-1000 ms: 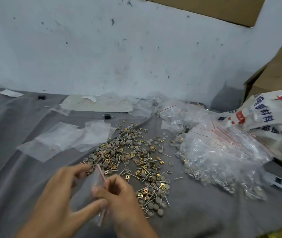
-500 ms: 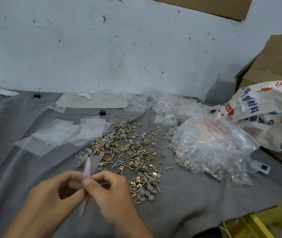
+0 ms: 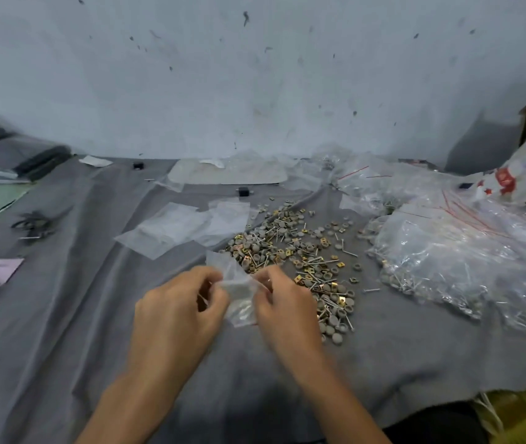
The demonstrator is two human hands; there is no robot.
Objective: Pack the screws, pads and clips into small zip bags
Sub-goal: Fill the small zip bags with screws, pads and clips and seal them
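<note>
Your left hand (image 3: 178, 312) and right hand (image 3: 284, 306) meet at lower centre, forearms rising from the bottom edge, curled fingers pinching one zip bag (image 3: 239, 294).

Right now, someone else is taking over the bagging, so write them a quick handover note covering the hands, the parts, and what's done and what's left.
Hands: the left hand and right hand each pinch one small zip bag between them, above the grey cloth. Its contents are too blurred to tell.
Parts: the pile of screws, pads and clips lies loose just beyond the hands. The empty bags lie flat to its left.
Done: a heap of filled bags on the right.
Left: bag the loose pile.
</note>
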